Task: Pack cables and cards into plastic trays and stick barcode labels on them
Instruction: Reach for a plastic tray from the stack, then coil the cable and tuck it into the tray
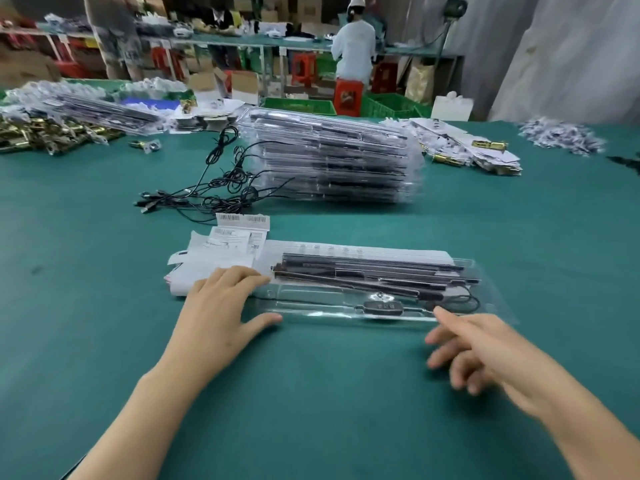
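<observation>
We take the clear plastic tray (311,301) lying lengthwise on the green tablecloth (311,393) as our landmark. Far behind the tray and to its left we see a heap of brass-coloured hardware (41,133). Closer, behind the tray's left end, lies a tangle of loose black cables (221,188). Just nearer than those is a strip of barcode labels (242,220). White printed cards (214,251) are spread at the tray's left end, partly tucked beneath it. Our left hand (221,306) lies flat there with straight, spread fingers. Its fingertips press on the cards and the tray's left end, the thumb reaches along the tray's near edge, and it grips nothing. Inside the tray, long black strips (363,271) fill the far half, and a thin black cable with an inline controller (381,305) sits in the near channel. Directly behind the tray stands a stack of filled clear trays (332,157). Farther back, a person in white (355,46) stands at another bench. At the tray's near right end is our right hand (485,351), blurred and empty. Its index finger is stretched toward the rim and the other fingers are loosely curled. We cannot tell whether the fingertip touches the plastic. Far behind the tray's right end lies a pile of white paper scraps (561,135).
</observation>
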A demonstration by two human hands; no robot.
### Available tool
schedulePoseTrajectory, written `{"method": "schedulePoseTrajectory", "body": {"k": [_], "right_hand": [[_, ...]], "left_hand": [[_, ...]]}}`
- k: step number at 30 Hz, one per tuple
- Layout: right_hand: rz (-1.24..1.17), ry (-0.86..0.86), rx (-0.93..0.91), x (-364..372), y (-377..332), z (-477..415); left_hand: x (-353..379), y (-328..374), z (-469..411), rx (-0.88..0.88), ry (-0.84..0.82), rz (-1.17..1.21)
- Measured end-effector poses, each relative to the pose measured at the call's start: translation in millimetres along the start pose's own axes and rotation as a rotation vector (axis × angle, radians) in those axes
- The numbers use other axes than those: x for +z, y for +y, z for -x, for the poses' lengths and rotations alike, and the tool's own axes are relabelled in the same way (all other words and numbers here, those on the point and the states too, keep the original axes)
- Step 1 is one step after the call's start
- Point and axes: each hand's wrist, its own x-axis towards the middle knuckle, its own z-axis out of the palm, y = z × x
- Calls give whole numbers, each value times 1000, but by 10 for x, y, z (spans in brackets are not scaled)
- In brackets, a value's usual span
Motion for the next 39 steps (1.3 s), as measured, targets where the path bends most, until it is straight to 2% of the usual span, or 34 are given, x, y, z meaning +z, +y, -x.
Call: {"method": "schedulePoseTrajectory", "body": {"k": [2,4,6,8,10,13,27,31,34,39], "right_hand": [[259,142,-216,54,-72,27],[402,277,-549,259,-166,1],[563,248,-812,580,-252,-75],[700,171,-937,868,-292,-192],[759,140,-940,1043,-289,-315],[713,117,-904,1136,-200,-440],[637,188,-927,1217,-115,-499],[634,206,-936,1206,-111,-452],[717,219,-1000,1200,-113,-421],[736,169,-1069,1277,-148,-400]], "left_hand": [[-6,-47,22,-17,18,18],[-31,-72,24,-22,43,8],[-57,-93,23,-38,43,-2],[-73,-106,29,-54,42,11],[-64,-117,39,-61,47,40],[-57,-133,43,-75,64,66],[-142,-124,39,-60,53,22],[-168,-147,45,-57,27,34],[-153,-150,49,-47,-8,22],[-112,-74,58,45,-88,46]]}}
